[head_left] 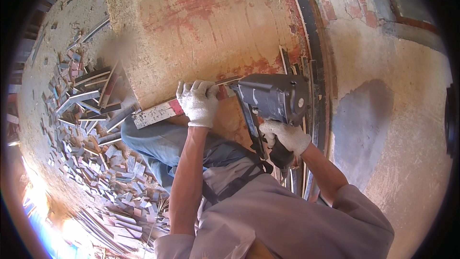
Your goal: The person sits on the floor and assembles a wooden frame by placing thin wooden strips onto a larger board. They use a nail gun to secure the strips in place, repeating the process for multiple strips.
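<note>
My right hand (pixel 286 137), in a pale knitted work glove, is wrapped round the handle of a black nail gun (pixel 273 95). The gun's nose lies at the right end of a narrow wooden strip (pixel 158 114), where it hides how the two meet. Worn white and red paint marks the strip, which runs along the near edge of a large plywood sheet (pixel 191 33). My left hand (pixel 199 103), gloved the same way, grips the strip to the left of the gun, fingers curled over it. Red stains cover parts of the sheet.
A heap of small wood offcuts (pixel 112 160) spreads over the floor on the left, with longer dark-edged strips (pixel 93 86) on top. More long strips (pixel 312 96) lie along the right edge of the sheet. Beyond them stands a stained, peeling wall (pixel 388 129).
</note>
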